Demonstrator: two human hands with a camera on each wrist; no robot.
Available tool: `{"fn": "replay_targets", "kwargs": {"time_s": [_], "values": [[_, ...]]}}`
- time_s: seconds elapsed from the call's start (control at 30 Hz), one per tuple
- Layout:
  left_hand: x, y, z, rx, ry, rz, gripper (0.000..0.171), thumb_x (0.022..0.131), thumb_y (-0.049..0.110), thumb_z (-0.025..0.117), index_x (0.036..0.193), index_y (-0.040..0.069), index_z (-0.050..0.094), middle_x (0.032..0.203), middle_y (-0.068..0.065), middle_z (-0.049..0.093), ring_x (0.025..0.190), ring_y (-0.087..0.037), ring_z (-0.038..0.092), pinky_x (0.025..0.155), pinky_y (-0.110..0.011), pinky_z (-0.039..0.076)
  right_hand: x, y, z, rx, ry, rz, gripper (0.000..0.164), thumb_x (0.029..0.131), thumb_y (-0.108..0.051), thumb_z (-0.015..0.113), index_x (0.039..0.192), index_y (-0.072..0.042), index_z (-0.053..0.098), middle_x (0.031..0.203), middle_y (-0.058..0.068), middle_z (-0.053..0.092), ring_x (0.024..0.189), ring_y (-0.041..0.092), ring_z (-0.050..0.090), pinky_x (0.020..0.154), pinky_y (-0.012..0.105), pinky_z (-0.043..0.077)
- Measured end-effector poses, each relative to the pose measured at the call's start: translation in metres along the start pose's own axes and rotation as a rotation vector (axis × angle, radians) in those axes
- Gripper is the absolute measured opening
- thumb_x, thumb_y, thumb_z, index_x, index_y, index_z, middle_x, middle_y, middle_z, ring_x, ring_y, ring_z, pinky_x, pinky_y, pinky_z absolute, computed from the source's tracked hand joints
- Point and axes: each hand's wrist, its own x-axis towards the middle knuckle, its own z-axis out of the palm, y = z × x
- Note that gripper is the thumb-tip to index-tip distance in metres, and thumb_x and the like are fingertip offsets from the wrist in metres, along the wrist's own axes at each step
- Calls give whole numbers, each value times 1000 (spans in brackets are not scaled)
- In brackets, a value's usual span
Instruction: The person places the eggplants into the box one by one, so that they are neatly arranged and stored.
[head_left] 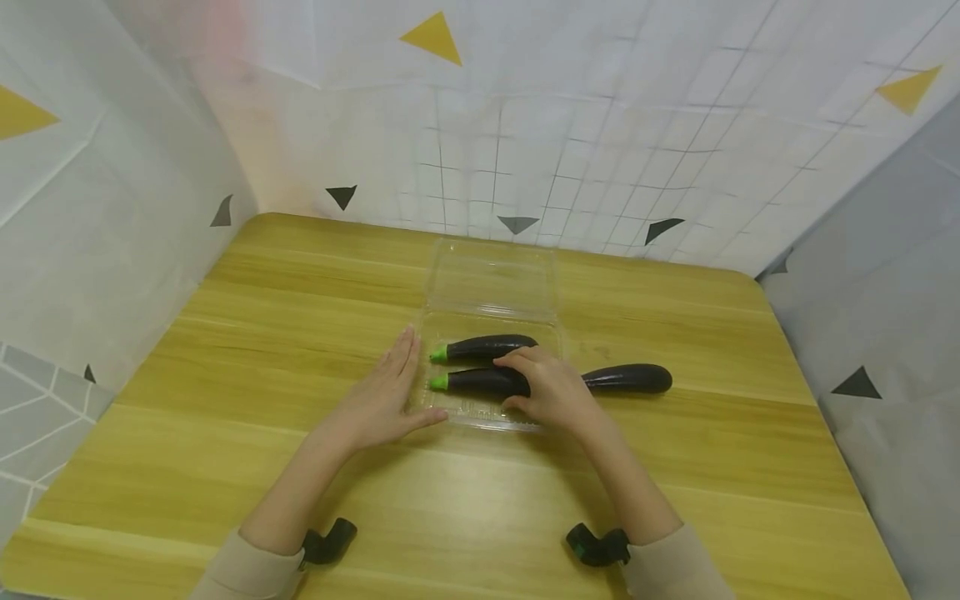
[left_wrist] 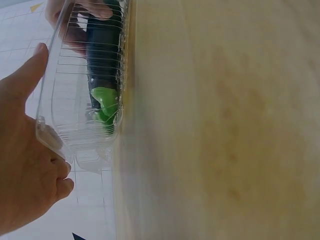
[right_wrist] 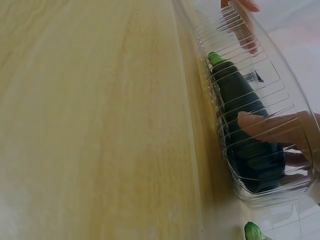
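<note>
Head view | right hand (head_left: pixel 551 387) grips eggplant (head_left: pixel 480 381) in tray (head_left: pixel 487 421) | left hand (head_left: pixel 382 396) flat, beside tray

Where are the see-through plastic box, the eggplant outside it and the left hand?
Clear plastic clamshell box (head_left: pixel 491 275): head view, on its open lid.
Dark purple eggplant outside the box (head_left: pixel 630 378): head view, mid-body.
Left hand (head_left: pixel 378 400): head view, back of hand.

Two bare forearms end in beige long sleeves, pushed back above the wrists. Left hand (head_left: pixel 382 400) and right hand (head_left: pixel 551 392) wear no gloves or rings. A black clip-like camera mount (head_left: pixel 330 540) sits under the left wrist; a matching one (head_left: pixel 597 546) sits under the right.
</note>
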Motion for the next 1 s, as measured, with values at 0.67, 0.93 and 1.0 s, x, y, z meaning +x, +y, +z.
{"fn": "replay_targets", "kwargs": {"time_s": [0.67, 0.93, 1.0], "values": [[0, 1, 1, -35, 1, 3, 110, 87, 67, 52, 152, 2, -8, 158, -12, -17, 145, -24, -9, 117, -44, 8, -5, 0, -2, 18, 24, -23, 62, 69, -35, 87, 124, -16, 66, 121, 2, 64, 111, 23, 60, 87, 41, 53], [-2, 0, 2, -30, 16, 4, 109, 87, 65, 55, 152, 0, -4, 159, -14, -15, 146, -26, -7, 117, -46, 9, -9, 0, -6, 13, 46, -18, 62, 69, -39, 87, 123, -18, 66, 120, 0, 64, 106, 21, 62, 82, 38, 54], [-1, 1, 2, -27, 15, 8, 109, 87, 65, 55, 152, 0, -4, 159, -14, -15, 146, -26, -7, 117, -46, 9, -11, 1, -9, 21, 58, -3, 63, 69, -41, 86, 124, -19, 66, 121, 0, 64, 105, 21, 62, 81, 38, 55]]}}
